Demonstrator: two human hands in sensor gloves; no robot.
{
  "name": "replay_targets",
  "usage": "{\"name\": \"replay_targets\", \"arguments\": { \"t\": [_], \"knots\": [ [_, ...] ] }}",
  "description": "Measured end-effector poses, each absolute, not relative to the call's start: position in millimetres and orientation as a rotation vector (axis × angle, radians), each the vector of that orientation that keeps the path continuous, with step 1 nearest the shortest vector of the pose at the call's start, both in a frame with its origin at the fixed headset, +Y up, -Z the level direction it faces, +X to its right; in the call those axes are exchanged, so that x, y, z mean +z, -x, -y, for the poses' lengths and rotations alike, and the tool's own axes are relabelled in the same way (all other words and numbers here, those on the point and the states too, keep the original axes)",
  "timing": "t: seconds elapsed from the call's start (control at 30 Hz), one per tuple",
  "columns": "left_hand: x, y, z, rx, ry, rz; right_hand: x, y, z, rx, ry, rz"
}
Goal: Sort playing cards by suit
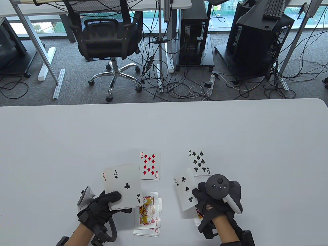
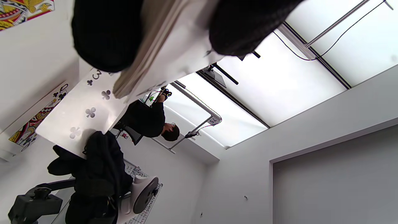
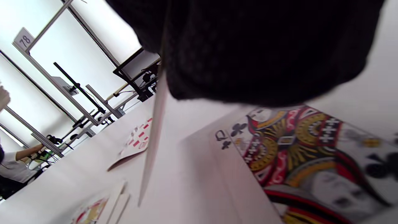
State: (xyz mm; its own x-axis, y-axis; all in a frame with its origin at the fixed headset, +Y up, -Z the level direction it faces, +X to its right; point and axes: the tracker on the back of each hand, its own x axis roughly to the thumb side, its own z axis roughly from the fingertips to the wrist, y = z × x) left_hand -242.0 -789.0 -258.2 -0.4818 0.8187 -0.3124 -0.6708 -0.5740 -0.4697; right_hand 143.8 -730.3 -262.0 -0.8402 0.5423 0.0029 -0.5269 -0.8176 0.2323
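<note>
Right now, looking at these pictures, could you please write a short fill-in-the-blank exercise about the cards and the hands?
1. The right hand holds the three of ____.
2. The deck in the left hand shows the ____ of clubs on top.
3. The ten of diamonds lies face ____ on the table.
4. Beside the eight of spades, under the right hand, lies the ____ of clubs.

Missing words: clubs; ace; up; queen

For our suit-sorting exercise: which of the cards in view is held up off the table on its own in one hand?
The 3 of clubs, pinched in the right hand. The ace of clubs tops the deck in the left hand; the rest lie flat.
</note>
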Motion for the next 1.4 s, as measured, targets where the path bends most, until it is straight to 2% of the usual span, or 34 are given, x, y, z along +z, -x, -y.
{"name": "replay_targets", "arguments": {
  "t": [0.17,0.4,0.47,0.57,0.67,0.77,0.93,1.1,1.13,1.2,1.3,1.4],
  "knots": [
    [-258.2,243.0,789.3,2.107,0.638,0.347,-254.9,-158.8,747.9,2.738,0.055,-0.442],
    [-257.4,243.1,789.8,2.103,0.642,0.330,-250.1,-151.1,770.0,3.034,0.066,-0.610],
    [-257.2,243.0,789.6,2.102,0.641,0.326,-249.8,-146.8,770.6,3.102,0.035,-0.566],
    [-257.3,243.2,789.8,2.102,0.641,0.324,-250.0,-142.1,770.5,3.190,0.028,-0.633],
    [-257.2,243.1,789.6,2.100,0.643,0.325,-252.5,-138.7,767.8,3.216,0.105,-0.696],
    [-257.5,243.5,790.2,2.096,0.646,0.328,-260.0,-129.9,751.9,3.216,0.198,-0.699],
    [-257.3,243.6,790.1,2.088,0.653,0.324,-268.2,-90.8,718.6,3.009,-0.078,-0.265],
    [-257.3,243.1,790.3,2.085,0.658,0.325,-265.9,-41.0,708.3,2.589,-0.440,-0.025],
    [-257.2,242.9,790.2,2.082,0.662,0.326,-264.9,-30.4,708.1,2.504,-0.479,-0.007],
    [-257.3,242.7,790.6,2.077,0.667,0.329,-265.5,-13.0,710.0,2.358,-0.620,-0.103],
    [-257.8,241.6,790.7,2.074,0.672,0.333,-263.4,6.4,714.1,2.252,-0.628,-0.167],
    [-259.0,239.4,790.4,2.065,0.680,0.348,-261.0,21.7,714.8,2.251,-0.642,-0.112]
  ]
}}
